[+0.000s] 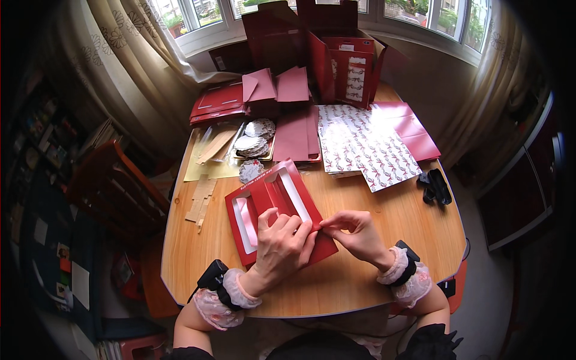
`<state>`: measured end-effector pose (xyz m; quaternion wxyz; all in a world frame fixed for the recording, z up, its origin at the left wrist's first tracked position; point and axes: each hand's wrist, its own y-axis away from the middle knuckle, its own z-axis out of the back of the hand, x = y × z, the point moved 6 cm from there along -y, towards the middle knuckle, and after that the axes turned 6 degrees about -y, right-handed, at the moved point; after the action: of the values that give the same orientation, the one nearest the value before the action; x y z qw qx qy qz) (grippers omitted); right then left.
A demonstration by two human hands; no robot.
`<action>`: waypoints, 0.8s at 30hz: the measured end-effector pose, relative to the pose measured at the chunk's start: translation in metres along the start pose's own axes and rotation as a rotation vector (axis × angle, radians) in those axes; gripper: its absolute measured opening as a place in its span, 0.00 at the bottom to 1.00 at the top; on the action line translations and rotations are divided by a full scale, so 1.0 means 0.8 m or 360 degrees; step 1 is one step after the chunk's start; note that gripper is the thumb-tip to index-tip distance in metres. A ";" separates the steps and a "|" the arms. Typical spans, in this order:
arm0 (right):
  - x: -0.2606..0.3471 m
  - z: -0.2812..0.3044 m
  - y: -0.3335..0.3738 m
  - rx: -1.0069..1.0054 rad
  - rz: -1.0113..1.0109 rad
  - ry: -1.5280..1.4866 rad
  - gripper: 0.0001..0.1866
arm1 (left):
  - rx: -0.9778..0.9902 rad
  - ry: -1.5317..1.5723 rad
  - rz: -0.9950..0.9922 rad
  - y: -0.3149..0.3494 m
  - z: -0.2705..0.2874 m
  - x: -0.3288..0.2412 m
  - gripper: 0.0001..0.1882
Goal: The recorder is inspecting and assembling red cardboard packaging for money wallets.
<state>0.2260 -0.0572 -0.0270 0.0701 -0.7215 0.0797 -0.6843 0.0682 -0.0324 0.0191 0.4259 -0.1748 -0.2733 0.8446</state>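
A red cardboard window box (271,203) lies tilted on the wooden table in front of me, with long white-edged cut-out windows and pink showing through the left one. My left hand (282,243) rests across its lower middle, fingers bent and pressed onto the card close to the right edge. At that edge, my right hand (354,234) pinches the card between thumb and forefinger. The fingertips of both hands nearly meet there. What lies under my left palm is hidden.
Behind the box are round patterned cards (253,144), pink sheets (292,137) and patterned paper (366,144). Red folded cartons (217,102) and an upright red box (354,69) stand at the back. Brown strips (201,200) lie left, a black object (436,187) right.
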 end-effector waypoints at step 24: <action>0.002 0.000 0.002 -0.0013 -0.0008 -0.0046 0.07 | 0.0015 0.0036 0.0023 -0.001 0.003 0.002 0.09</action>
<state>0.2257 -0.0591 -0.0259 0.0667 -0.7318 0.0798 -0.6736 0.0663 -0.0312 0.0212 0.4237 -0.1843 -0.2632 0.8469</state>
